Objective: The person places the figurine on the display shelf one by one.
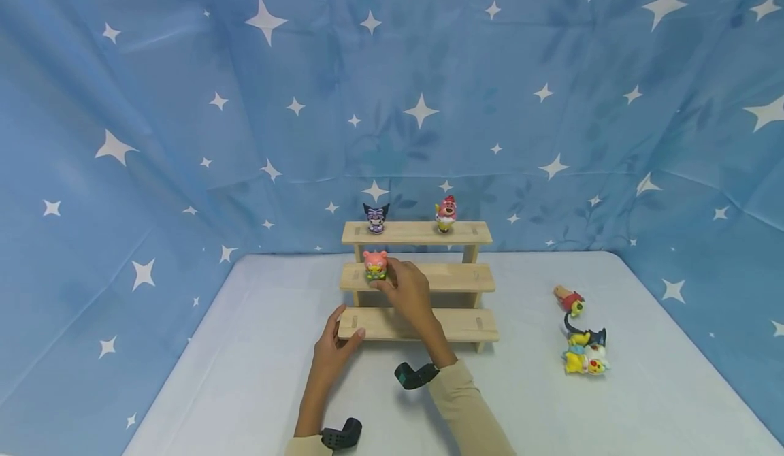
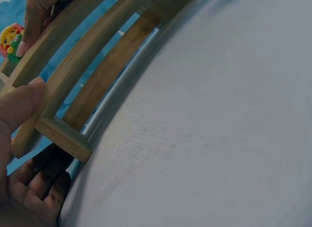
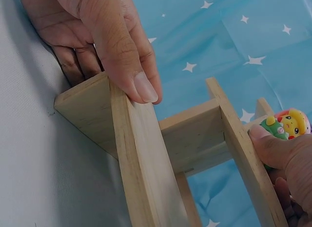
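A three-step wooden display stand (image 1: 422, 323) stands on the white table. At the left end of its middle step, my right hand (image 1: 409, 292) pinches a small figurine (image 1: 376, 260) with a pink eared hood, a yellow face and a green body. This figurine (image 3: 287, 125) is upright, its lower part partly covered by the thumb in the right wrist view. My left hand (image 1: 331, 350) grips the left end of the bottom step. Its thumb (image 2: 27, 102) lies over the step's front edge, with the other fingers around the end by the support.
On the top step are a purple-and-black figurine (image 1: 376, 218) at left and a pink bear figurine (image 1: 446, 215) with a red hat at right. Several figurines lie on the table at right, including a red-clothed one (image 1: 571, 300) and a yellow one (image 1: 576, 359). Blue starry cloth (image 1: 392, 102) hangs behind.
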The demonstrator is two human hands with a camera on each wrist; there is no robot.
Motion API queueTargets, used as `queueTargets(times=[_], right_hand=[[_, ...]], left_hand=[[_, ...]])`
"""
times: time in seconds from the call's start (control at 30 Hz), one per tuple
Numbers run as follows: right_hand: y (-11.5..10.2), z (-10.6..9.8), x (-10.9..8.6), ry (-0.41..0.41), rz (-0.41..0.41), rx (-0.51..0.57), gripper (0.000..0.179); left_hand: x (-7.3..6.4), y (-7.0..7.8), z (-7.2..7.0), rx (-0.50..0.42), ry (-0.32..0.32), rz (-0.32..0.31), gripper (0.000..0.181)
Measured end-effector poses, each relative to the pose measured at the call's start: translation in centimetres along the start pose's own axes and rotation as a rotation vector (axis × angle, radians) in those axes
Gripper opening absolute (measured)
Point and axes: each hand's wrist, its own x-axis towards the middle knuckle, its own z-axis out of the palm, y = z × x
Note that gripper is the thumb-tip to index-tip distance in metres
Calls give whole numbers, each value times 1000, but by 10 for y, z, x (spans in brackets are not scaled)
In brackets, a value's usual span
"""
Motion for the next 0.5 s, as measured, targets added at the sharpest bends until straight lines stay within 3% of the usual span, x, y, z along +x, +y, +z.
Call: queueTargets(times=[0.5], right_hand=[[-1,0,-3,17,-7,3,53]], left_hand=[[-2,0,-1,0,-3,18,75]])
